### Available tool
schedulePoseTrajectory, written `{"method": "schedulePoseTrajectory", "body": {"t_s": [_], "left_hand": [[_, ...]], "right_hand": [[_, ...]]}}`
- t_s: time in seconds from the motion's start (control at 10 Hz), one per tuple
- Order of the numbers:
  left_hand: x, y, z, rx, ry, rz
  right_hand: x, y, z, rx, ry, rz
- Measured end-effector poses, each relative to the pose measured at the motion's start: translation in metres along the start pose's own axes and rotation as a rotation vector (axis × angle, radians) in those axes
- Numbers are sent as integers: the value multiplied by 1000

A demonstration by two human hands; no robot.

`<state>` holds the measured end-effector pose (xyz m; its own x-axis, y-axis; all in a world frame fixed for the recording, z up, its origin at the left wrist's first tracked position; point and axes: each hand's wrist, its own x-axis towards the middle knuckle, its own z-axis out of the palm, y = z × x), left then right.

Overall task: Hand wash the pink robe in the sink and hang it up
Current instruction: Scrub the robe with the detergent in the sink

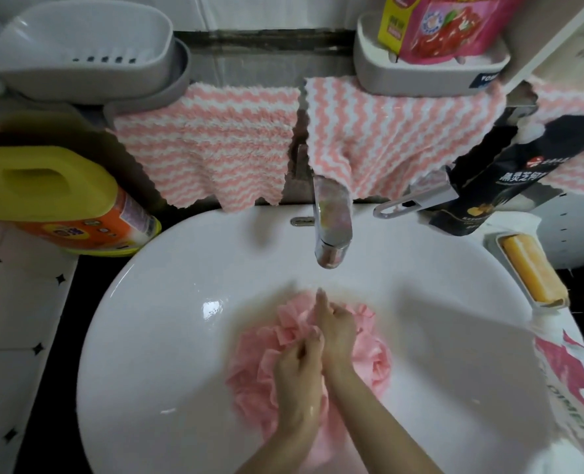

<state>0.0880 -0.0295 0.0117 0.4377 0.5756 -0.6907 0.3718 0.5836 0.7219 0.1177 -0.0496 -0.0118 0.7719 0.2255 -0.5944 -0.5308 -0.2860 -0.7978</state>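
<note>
The wash looks to be in its middle stretch. The pink robe (283, 367) lies bunched and wet in the bottom of the white sink (147, 302), lower centre of the frame, so it has got as far as the basin, and the rubbing is what is under way. No water shows falling from the tap (331, 234) just above it, and I cannot make out suds. By my reckoning rinsing, wringing and hanging up are all left to do; nothing in view shows where it would hang.

Both forearms come up from the bottom edge and meet over the heap. The left hand (297, 367) sits knuckles up with its fingers curled in, gripping a fold of the fabric. The right hand (336, 325) presses close against it, just above; one finger points straight toward the tap while the rest curl round the cloth. The two hands touch, as if working the fold between them.

A yellow soap bar (533, 271) rests in its dish at the right rim, and a yellow detergent jug (44, 200) stands at the left.
</note>
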Motion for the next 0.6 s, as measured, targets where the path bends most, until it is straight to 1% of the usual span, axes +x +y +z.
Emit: {"method": "schedulePoseTrajectory", "body": {"t_s": [0.1, 0.2, 0.3, 0.4, 0.5, 0.6], "left_hand": [[7, 8, -6, 772, 250, 387], [14, -1, -7, 481, 122, 337], [29, -15, -19, 635, 130, 298], [31, -21, -7, 1214, 230, 605], [38, -42, -12, 658, 242, 450], [39, -46, -25, 1432, 256, 712]], "right_hand": [[-12, -2, 15, -99, 19, -77], [11, -3, 13, -177, 206, -105], [0, 2, 16, -133, 139, -96], [-5, 2, 19, -188, 133, -160], [15, -6, 12, -214, 201, -155], [-8, 5, 25, -180, 161, -127]]}}
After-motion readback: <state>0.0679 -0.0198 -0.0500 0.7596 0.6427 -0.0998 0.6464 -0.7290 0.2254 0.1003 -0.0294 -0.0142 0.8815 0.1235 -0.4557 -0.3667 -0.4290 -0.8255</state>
